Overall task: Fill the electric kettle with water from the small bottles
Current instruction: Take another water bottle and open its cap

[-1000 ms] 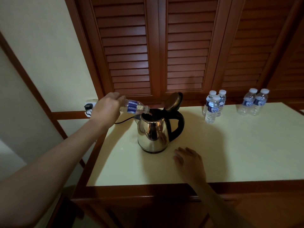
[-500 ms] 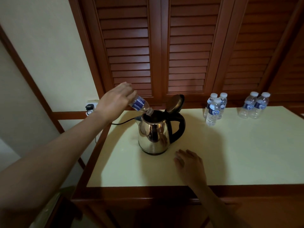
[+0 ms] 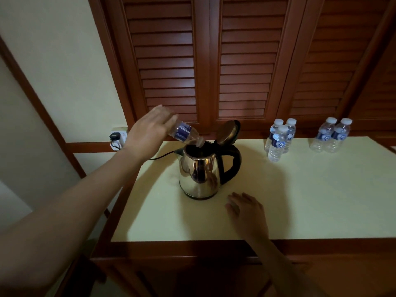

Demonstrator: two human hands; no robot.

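Note:
A steel electric kettle [image 3: 200, 174] with a black handle stands on the cream tabletop [image 3: 300, 200], its lid [image 3: 228, 132] tipped open at the back. My left hand [image 3: 147, 133] holds a small clear bottle [image 3: 185, 133] with a blue label, tilted steeply down, its neck over the kettle's mouth. My right hand [image 3: 246, 211] rests flat on the table just in front and right of the kettle, fingers apart, holding nothing. Three capped small bottles [image 3: 279, 139] stand behind the kettle on the right, and two more bottles [image 3: 332, 135] further right.
A black cord [image 3: 162, 156] runs from the kettle to a plug in the wall socket [image 3: 116, 138] at the left. Louvred wooden doors [image 3: 214, 61] rise directly behind the table. A wooden rim [image 3: 214, 246] edges the table's front.
My left hand has lifted the bottle's base higher, tipping it from nearly level to steeply downward over the kettle. The right hand has stayed flat on the table.

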